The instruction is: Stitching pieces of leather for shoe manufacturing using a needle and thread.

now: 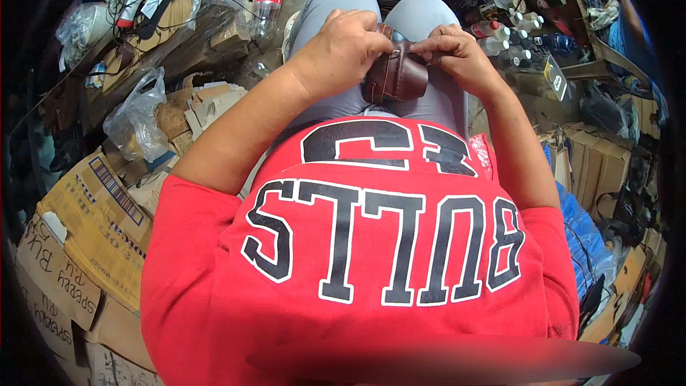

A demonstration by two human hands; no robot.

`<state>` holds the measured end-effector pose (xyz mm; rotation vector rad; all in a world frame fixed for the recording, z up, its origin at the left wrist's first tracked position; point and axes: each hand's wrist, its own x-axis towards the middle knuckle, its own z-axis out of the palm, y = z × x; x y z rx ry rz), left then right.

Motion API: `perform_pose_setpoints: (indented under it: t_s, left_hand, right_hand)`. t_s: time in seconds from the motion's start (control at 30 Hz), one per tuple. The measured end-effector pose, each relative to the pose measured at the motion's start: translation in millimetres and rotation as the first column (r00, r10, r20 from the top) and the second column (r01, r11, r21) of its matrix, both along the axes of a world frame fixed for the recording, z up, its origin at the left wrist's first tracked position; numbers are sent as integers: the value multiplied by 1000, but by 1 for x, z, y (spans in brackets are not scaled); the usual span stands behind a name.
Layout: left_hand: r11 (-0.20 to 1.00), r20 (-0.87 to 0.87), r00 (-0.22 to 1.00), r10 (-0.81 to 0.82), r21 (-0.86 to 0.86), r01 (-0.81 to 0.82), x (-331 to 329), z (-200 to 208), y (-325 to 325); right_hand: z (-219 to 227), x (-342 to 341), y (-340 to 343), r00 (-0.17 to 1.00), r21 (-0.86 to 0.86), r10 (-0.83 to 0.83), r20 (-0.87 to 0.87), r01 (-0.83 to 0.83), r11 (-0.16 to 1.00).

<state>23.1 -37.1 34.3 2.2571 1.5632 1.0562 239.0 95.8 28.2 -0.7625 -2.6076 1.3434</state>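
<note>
A dark brown leather shoe (406,80) rests on my lap, between my grey-trousered thighs. Light stitching and a thin lace or thread show along its left side. My left hand (348,44) is closed, with thumb and finger pinched at the shoe's upper left edge; its other fingers curl out of sight. From the other side, my right hand (457,56) pinches the upper right edge between thumb and forefinger. The two pinches are a short way apart. Whether either hand also holds a thread or small tool is too small to tell.
An empty bottle with a red label (269,1) stands beyond my left knee. Several plastic bottles (506,39) lie at the right. Flattened cardboard (96,225) and a clear plastic bag (139,118) are at my left; blue sheeting (582,243) and more cardboard (597,161) at my right.
</note>
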Motion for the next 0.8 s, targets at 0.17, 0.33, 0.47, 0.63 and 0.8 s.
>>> perform_pose_setpoints:
  t_s: [0.17, 0.33, 0.47, 0.63, 0.8]
  left_hand:
    - [990, 95, 995, 12, -138, 2, -9, -13, -1]
    - [959, 251, 967, 41, -280, 32, -15, -29, 12]
    - [935, 281, 958, 52, -351, 53, -12, -31, 20]
    - [962, 211, 976, 49, -273, 11, -16, -22, 3]
    - [962, 157, 978, 139, -255, -96, -7, -21, -3]
  right_hand:
    - [-7, 5, 4, 999, 4, 36, -33, -36, 999]
    - [-18, -1, 4, 999, -8, 20, -39, -20, 1000]
    - [-14, -6, 0, 996, 46, -26, -88, 30, 998]
    - [2, 8, -4, 998, 68, -60, 12, 59, 996]
    - [-7, 8, -13, 993, 54, -91, -71, 95, 994]
